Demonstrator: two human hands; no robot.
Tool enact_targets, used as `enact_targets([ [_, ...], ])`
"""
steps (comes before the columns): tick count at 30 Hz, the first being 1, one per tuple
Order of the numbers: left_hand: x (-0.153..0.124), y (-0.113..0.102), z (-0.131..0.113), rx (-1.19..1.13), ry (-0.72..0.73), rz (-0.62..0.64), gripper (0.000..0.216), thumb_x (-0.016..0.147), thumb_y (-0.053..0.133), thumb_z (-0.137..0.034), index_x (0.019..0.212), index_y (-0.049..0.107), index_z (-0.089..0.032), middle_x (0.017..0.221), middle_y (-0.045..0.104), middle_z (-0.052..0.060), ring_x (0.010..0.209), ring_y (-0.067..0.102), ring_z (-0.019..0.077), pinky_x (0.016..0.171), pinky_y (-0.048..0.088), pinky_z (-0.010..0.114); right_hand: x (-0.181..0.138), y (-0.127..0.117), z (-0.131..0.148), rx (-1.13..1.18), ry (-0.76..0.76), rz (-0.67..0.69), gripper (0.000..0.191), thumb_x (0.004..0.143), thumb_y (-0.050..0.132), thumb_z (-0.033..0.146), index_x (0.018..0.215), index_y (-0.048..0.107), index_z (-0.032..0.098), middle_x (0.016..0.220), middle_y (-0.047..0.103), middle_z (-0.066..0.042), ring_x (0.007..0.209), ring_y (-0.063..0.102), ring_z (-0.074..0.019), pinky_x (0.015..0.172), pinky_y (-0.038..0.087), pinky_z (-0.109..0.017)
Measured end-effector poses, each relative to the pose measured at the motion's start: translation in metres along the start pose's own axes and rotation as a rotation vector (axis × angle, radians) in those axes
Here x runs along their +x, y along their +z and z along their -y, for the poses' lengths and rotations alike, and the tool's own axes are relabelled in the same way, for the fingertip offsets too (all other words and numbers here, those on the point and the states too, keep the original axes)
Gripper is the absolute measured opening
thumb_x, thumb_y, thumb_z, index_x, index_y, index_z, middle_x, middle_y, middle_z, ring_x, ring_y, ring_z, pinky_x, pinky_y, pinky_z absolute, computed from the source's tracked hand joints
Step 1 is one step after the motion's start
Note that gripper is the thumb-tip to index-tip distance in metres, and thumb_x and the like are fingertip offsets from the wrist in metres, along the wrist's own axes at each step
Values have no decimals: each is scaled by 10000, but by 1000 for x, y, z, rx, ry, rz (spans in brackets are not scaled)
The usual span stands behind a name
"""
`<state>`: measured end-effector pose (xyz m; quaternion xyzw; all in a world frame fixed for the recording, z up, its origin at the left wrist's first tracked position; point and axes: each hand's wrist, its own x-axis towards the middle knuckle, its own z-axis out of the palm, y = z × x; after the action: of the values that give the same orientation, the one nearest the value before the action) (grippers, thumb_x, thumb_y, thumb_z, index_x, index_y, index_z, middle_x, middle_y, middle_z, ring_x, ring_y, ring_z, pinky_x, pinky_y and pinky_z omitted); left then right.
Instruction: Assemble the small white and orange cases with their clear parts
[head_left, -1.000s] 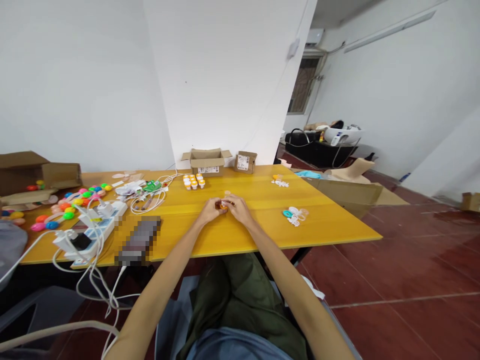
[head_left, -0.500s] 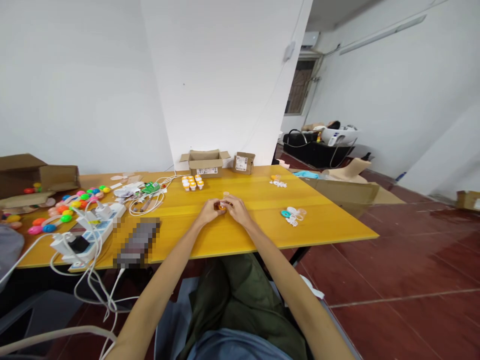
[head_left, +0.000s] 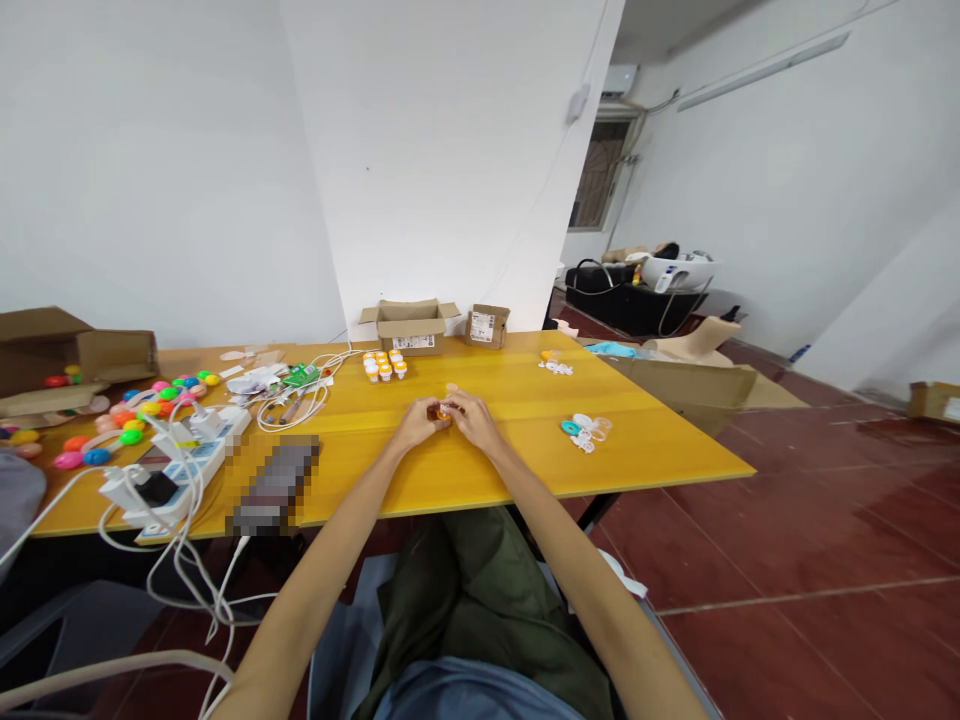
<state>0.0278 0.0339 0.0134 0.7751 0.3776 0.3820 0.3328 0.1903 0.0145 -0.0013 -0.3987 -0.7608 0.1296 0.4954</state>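
Over the middle of the table, my left hand (head_left: 420,423) and my right hand (head_left: 472,417) meet with their fingertips closed on a small orange and white plastic piece (head_left: 444,411). The fingers cover most of it, so its exact kind cannot be made out. Just beyond the fingertips lies a small pale, see-through part (head_left: 452,388). Farther back and to the left, several small white tubs with yellow-orange lids (head_left: 385,366) stand in a tight group. To the right sits a pile of white, clear and teal plastic parts (head_left: 583,432).
A smaller pile of white and orange parts (head_left: 556,364) lies at the back right. An open carton (head_left: 409,328) and a small box (head_left: 487,326) stand by the wall. At left are a power strip (head_left: 199,465), a phone (head_left: 277,485), cables and colourful balls (head_left: 131,425).
Almost nothing has changed. Both hands stay together in the same place, with only a slight shift of the fingers around the small piece.
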Motion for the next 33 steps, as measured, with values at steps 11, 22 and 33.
enact_targets([
  [11,1,1,6,-4,-1,2,124,663,748,-257,730,681,-178,691,654,-16,721,584,165,721,490,280,-2,2,-5,-25,-12,-12,158,902,604,178,879,744,249,920,724,-52,884,663,-210,822,528,-326],
  [22,1,1,5,-14,22,9,89,674,741,-204,711,669,-167,699,660,-13,724,597,162,723,482,277,-3,3,-5,-60,-16,-22,157,898,589,158,863,715,245,943,716,-59,906,659,-211,841,522,-326],
  [33,0,4,1,68,41,-17,85,690,725,-183,696,641,-173,695,648,-11,702,576,160,707,467,273,-4,4,-5,-88,-20,-12,170,916,555,168,897,706,245,938,717,-52,898,651,-203,831,517,-317],
])
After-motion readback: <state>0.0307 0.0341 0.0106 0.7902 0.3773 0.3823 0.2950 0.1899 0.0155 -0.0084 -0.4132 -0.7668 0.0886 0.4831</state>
